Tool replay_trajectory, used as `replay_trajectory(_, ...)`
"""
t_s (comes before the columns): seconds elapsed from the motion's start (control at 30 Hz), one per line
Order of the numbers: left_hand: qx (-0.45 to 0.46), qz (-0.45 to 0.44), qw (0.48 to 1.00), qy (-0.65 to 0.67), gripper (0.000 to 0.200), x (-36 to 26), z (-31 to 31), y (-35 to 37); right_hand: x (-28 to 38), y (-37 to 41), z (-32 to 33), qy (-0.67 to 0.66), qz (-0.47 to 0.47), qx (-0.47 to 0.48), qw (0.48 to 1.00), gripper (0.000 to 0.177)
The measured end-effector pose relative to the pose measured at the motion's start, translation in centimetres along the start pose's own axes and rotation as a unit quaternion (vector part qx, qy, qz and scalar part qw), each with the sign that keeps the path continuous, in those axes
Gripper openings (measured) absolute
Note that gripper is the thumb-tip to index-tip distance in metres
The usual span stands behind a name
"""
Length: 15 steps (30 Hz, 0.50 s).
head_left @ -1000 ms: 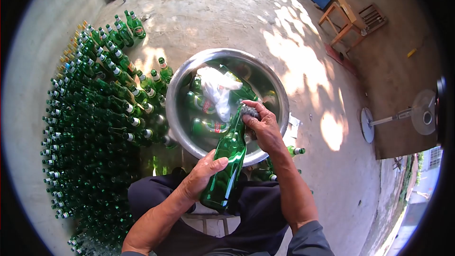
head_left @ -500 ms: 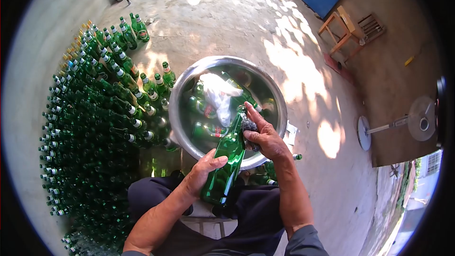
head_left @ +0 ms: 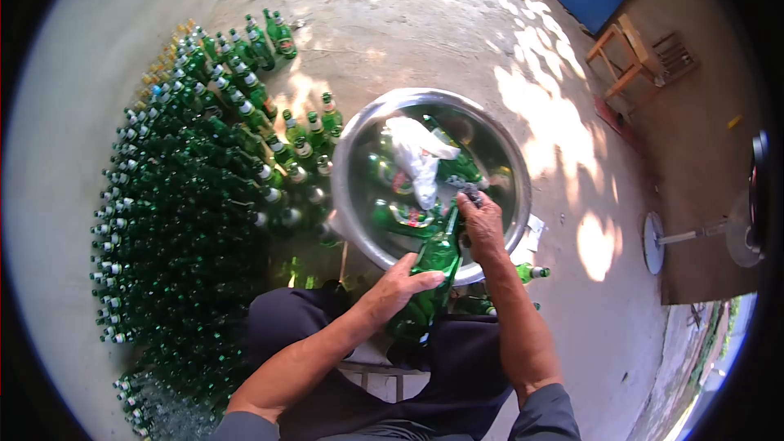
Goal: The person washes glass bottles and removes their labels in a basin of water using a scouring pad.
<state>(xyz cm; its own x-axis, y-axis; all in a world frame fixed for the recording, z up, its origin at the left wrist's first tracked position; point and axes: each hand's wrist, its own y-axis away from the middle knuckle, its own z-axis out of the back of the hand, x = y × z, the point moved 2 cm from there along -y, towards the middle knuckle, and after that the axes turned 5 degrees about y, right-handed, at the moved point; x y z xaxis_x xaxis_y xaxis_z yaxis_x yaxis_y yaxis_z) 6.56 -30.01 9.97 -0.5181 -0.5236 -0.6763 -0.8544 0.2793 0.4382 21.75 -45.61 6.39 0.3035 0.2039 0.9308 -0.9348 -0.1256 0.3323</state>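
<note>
My left hand (head_left: 396,288) is closed around the body of a green glass bottle (head_left: 438,251), its thumb lying along the near side. The bottle slants over the near rim of a metal basin (head_left: 346,188), its base towards my lap. At its neck end, my right hand (head_left: 483,227) is closed on a dark grey scouring pad (head_left: 469,190); the fingers partly hide the pad and the bottle's mouth. In the basin's water lie several labelled green bottles (head_left: 408,216). A crumpled white cloth or plastic piece (head_left: 415,155) rests on top of them.
Densely packed green bottles (head_left: 188,220) stand on the floor to the left, close to the basin. A few more bottles (head_left: 532,272) lie right of my knees. A wooden stool (head_left: 625,57) and a standing fan (head_left: 694,233) are farther right.
The view has shifted, moving the scene rightwards. My right hand and the scouring pad have moved towards the bottle's mouth end. The bottle sits a little nearer my body, still in my left hand.
</note>
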Motion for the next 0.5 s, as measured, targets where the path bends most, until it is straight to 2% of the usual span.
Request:
replay_trajectory(0.03, 0.003, 0.017, 1.000, 0.016, 0.048, 0.2, 0.1, -0.2, -0.7, -0.4, 0.2, -0.025, 0.008, -0.001, 1.000, 0.015)
replay_trajectory(0.1, 0.001, -0.032, 0.999, -0.008, 0.050, 1.2, 0.4, -0.7, -1.1, -0.7, 0.9, -0.050, -0.014, 0.008, 0.999, 0.017)
replay_trajectory(0.17, 0.018, -0.063, 0.996, -0.066, 0.073, 2.0, 1.0, -1.3, -0.2, -0.1, 0.8, -0.061, 0.004, 0.023, 0.998, 0.021)
replay_trajectory(0.23, -0.037, -0.069, 0.985, -0.157, 0.099, 4.3, 2.3, -2.6, 1.7, 1.2, 0.4, -0.015, 0.004, 0.010, 1.000, 0.023)
replay_trajectory(0.27, -0.074, -0.112, 0.974, -0.183, 0.067, 4.3, 1.9, -2.7, 1.4, 1.0, 0.4, 0.003, 0.012, 0.017, 1.000, 0.027)
replay_trajectory(0.3, -0.072, -0.122, 0.970, -0.199, 0.071, 4.2, 1.8, -2.8, -0.5, -0.6, 0.5, 0.043, 0.104, 0.001, 0.994, 0.025)
replay_trajectory(0.37, -0.048, -0.109, 0.976, -0.184, 0.097, 1.5, 0.6, -1.6, 1.1, 0.6, -0.1, 0.104, 0.054, 0.014, 0.993, 0.039)
replay_trajectory(0.4, -0.051, -0.111, 0.976, -0.183, 0.097, 1.2, 0.5, -1.5, 1.0, 0.5, -0.5, 0.105, 0.055, 0.017, 0.993, 0.039)
replay_trajectory(0.47, -0.102, -0.117, 0.970, -0.189, 0.085, 1.1, 0.4, -1.4, 0.8, 0.6, -1.1, 0.104, 0.117, 0.014, 0.988, 0.054)
replay_trajectory(0.5, -0.104, -0.117, 0.970, -0.187, 0.085, 1.1, 0.7, -1.5, 1.0, 0.8, -1.1, 0.106, 0.116, 0.015, 0.987, 0.054)
